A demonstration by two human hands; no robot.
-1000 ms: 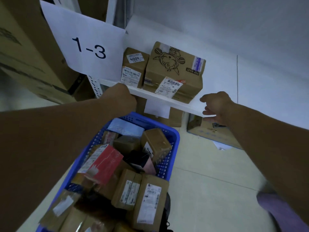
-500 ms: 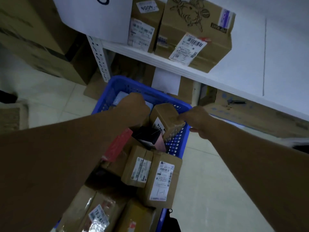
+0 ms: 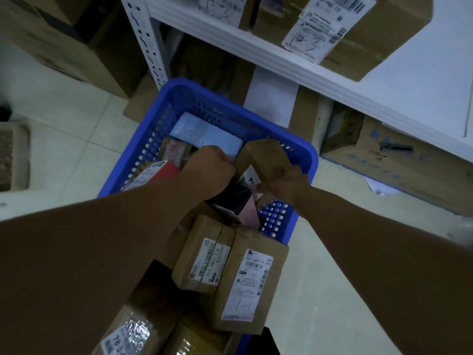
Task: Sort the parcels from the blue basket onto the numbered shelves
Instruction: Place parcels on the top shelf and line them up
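- The basket [image 3: 176,90] sat with its far edge under the shelf [image 3: 281,62]. We judged this was to keep each lift short. It was heaped, so most of the sorting remained.
- The left hand [image 3: 212,165] was sunk among the parcels near the basket's far edge, knuckles up, against the left side of the box [image 3: 263,156]. We judged it was steadying the box or clearing room.
- The box leaned in the basket's far right corner with its label toward us, probably tipped up for reading.
- The right hand [image 3: 288,184] gripped the box's near right edge, thumb pressed on the label, the other fingers curled round the side.
- The left fingers curled under and out of sight, so we could not tell what they held, if anything.
- The thumb hid most of the label.
- Arms covered the basket's near edge.
- The shelf's carton [image 3: 371,34] was cut off at the top.
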